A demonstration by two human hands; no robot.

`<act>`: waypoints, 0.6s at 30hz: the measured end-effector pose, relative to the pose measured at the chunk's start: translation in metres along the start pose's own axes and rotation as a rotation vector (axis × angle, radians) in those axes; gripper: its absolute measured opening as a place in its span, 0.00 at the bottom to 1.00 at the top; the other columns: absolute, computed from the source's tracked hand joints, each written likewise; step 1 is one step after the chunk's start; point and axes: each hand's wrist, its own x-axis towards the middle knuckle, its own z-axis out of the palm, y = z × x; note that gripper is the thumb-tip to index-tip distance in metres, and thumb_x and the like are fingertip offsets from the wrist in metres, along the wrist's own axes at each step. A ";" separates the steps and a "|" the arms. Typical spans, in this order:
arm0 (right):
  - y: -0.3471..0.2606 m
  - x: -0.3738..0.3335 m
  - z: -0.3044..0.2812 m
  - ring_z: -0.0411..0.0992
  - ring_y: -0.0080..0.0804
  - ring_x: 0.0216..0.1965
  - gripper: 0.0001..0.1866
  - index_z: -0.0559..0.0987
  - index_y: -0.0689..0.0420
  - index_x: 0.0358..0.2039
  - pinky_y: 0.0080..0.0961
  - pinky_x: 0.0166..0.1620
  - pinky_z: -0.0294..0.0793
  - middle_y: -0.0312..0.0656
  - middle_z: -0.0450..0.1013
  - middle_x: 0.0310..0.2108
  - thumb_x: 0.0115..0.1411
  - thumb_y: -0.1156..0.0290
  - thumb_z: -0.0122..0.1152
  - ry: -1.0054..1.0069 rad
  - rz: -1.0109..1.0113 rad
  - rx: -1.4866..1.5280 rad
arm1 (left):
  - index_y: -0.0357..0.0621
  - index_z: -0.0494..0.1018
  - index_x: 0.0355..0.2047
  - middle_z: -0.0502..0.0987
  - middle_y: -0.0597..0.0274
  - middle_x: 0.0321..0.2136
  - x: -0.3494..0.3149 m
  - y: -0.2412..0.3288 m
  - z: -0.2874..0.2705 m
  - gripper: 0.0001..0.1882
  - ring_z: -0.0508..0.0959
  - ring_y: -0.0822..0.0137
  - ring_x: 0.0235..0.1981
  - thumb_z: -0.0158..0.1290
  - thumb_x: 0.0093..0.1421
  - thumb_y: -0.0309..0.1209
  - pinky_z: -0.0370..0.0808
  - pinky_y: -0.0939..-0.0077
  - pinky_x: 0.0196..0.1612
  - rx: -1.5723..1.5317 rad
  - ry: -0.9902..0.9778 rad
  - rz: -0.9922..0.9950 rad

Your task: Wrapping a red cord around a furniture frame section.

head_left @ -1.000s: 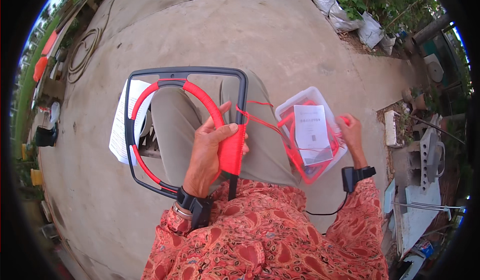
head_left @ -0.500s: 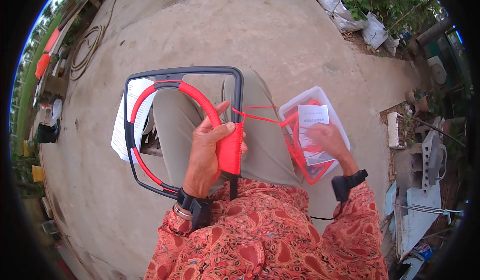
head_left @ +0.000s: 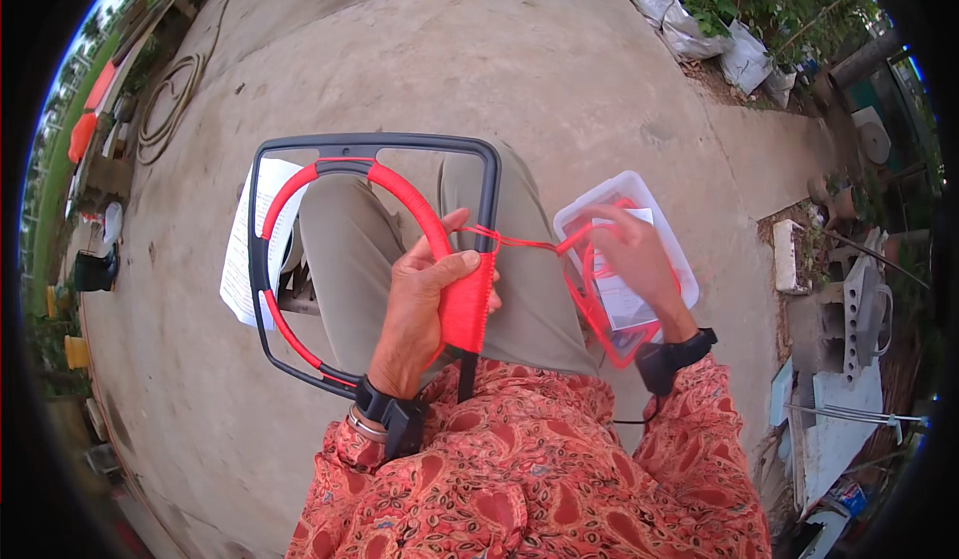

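My left hand (head_left: 410, 304) is closed around a black frame (head_left: 489, 184) with a curved inner ring, partly wrapped in red cord (head_left: 420, 205). My thumb presses on the thick red winding (head_left: 463, 309) along the frame's right side. From the top of that winding, a red strand (head_left: 524, 243) stretches right to a short red roll (head_left: 572, 236). My right hand (head_left: 644, 264) is at that roll, over a translucent plastic tub (head_left: 679, 249). Motion blurs its fingers, so their grip is unclear. Red cord loops (head_left: 599, 334) and a white printed sheet (head_left: 624, 304) lie at the tub, partly covered by the hand.
Under the frame are my knees (head_left: 350, 249) in grey-green trousers. Another printed sheet (head_left: 245, 259) lies beside the left knee. A coiled hose (head_left: 170, 114) rests on the concrete at far left. White sacks (head_left: 744, 59) and plants stand far right, with blocks (head_left: 789, 257) nearer.
My right hand has moved slightly up and left, toward the red roll. The frame has shifted a little right in my left hand, and the strand still runs from it.
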 end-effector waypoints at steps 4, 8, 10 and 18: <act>-0.052 -0.002 0.038 0.73 0.22 0.29 0.12 0.80 0.60 0.41 0.21 0.36 0.74 0.37 0.77 0.27 0.60 0.68 0.57 -0.235 0.066 0.080 | 0.37 0.60 0.61 0.77 0.48 0.28 0.004 -0.005 0.006 0.30 0.79 0.58 0.21 0.53 0.57 0.21 0.80 0.66 0.23 0.001 -0.021 0.007; -0.023 -0.008 0.024 0.71 0.19 0.26 0.10 0.80 0.61 0.34 0.21 0.32 0.71 0.35 0.75 0.24 0.61 0.67 0.56 -0.245 0.024 0.052 | 0.34 0.60 0.61 0.77 0.47 0.27 0.000 0.000 0.000 0.31 0.79 0.60 0.19 0.55 0.57 0.21 0.79 0.69 0.22 -0.010 -0.021 0.017; 0.016 -0.016 -0.005 0.70 0.19 0.26 0.10 0.81 0.62 0.32 0.22 0.31 0.70 0.35 0.75 0.24 0.60 0.68 0.56 -0.131 0.180 0.035 | 0.37 0.61 0.61 0.77 0.48 0.27 0.001 0.000 -0.001 0.31 0.79 0.59 0.20 0.54 0.57 0.21 0.79 0.67 0.22 -0.045 0.009 0.016; 0.054 -0.024 -0.033 0.75 0.25 0.29 0.18 0.78 0.61 0.46 0.26 0.35 0.74 0.39 0.79 0.28 0.58 0.66 0.58 0.074 0.206 -0.354 | 0.37 0.62 0.60 0.77 0.48 0.26 0.003 -0.002 0.001 0.30 0.79 0.58 0.17 0.55 0.57 0.23 0.77 0.69 0.20 -0.012 -0.036 -0.027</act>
